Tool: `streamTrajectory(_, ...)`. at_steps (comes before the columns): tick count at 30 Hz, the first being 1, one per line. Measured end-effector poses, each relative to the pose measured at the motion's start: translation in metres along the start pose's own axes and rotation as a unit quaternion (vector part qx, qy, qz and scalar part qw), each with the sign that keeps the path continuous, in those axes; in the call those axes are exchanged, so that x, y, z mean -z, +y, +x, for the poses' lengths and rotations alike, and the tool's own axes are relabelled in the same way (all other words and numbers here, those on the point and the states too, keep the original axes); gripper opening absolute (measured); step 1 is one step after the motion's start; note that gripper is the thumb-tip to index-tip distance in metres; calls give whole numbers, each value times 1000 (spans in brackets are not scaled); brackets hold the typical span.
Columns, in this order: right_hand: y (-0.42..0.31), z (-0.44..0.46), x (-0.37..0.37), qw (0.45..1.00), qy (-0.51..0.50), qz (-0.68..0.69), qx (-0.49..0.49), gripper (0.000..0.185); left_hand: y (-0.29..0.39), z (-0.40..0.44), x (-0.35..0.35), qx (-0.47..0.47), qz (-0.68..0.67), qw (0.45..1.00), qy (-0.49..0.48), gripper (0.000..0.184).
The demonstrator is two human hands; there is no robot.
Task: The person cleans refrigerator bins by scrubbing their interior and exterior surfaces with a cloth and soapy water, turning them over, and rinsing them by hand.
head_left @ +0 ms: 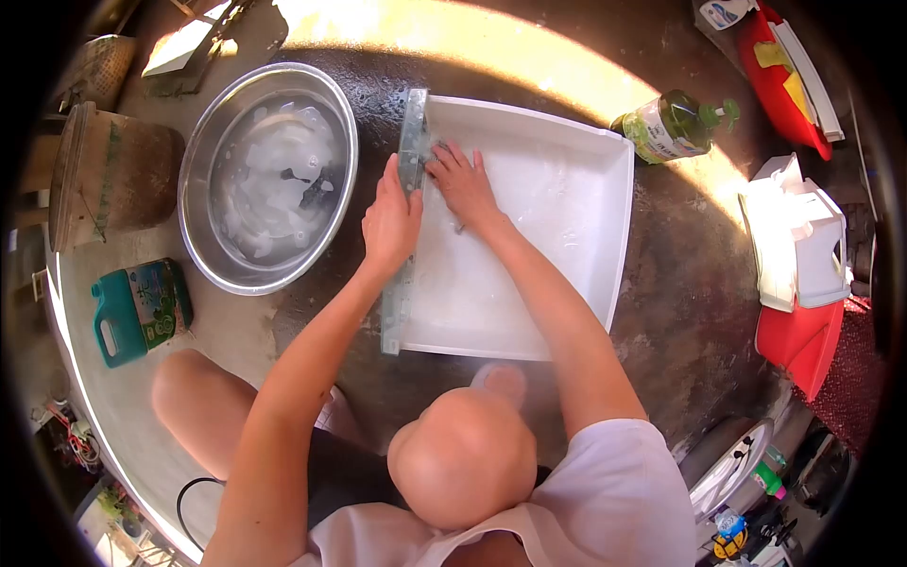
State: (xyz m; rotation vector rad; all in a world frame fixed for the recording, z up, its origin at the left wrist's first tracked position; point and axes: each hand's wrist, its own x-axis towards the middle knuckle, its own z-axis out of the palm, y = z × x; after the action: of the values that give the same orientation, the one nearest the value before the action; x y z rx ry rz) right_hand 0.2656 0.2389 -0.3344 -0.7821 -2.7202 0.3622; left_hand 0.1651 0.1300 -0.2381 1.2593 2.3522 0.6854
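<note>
A white plastic drawer (529, 227) with a clear greenish front strip (409, 132) lies on the wet floor before me. My left hand (390, 222) holds the strip from outside, its fingers along the outer face and the thumb near the top edge. Inside the drawer, my right hand (463, 189) presses near the front wall with its fingers spread. A small greyish bit shows by that hand; I cannot make out what it is. Water or suds wet the drawer's bottom.
To the left stand a metal basin (194, 203) of cloudy, sudsy water, a brown bucket (132, 180) and a teal jug (142, 307). A green pump bottle (673, 128) lies beyond the drawer. White plastic parts (798, 236) and red containers (803, 345) are at right.
</note>
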Motion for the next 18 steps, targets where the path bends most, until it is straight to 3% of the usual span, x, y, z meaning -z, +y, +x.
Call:
streamTrajectory(1, 13, 18, 3, 998, 49, -39, -8, 28, -1, 1, 0, -2, 0, 1000, -1, 64)
streamTrajectory(3, 40, 30, 3, 996, 23, -65, 58, 32, 0, 3, 1, 0, -2, 1000, 1, 64)
streamTrajectory(6, 36, -6, 17, 987, 126, -70, -65, 34, 1, 0, 2, 1, -4, 1000, -6, 65)
streamTrajectory(8, 28, -44, 28, 990, 99, -67, -69, 29, 7, 0, 6, 30, -5, 999, -26, 61)
streamTrajectory(10, 33, -84, 28, 996, -61, 17, 70, 20, 9, -2, 6, 47, -7, 998, -39, 60)
streamTrajectory(14, 7, -38, 64, 979, 113, 155, -63, 15, 7, 1, 5, 37, -4, 999, -24, 60)
streamTrajectory(16, -1, 30, 86, 962, 239, 127, -41, 15, 6, -4, 4, 31, -3, 999, -20, 60)
streamTrajectory(18, 12, 84, 54, 963, 266, 27, -30, 14, 3, -1, 2, 33, -16, 999, -19, 60)
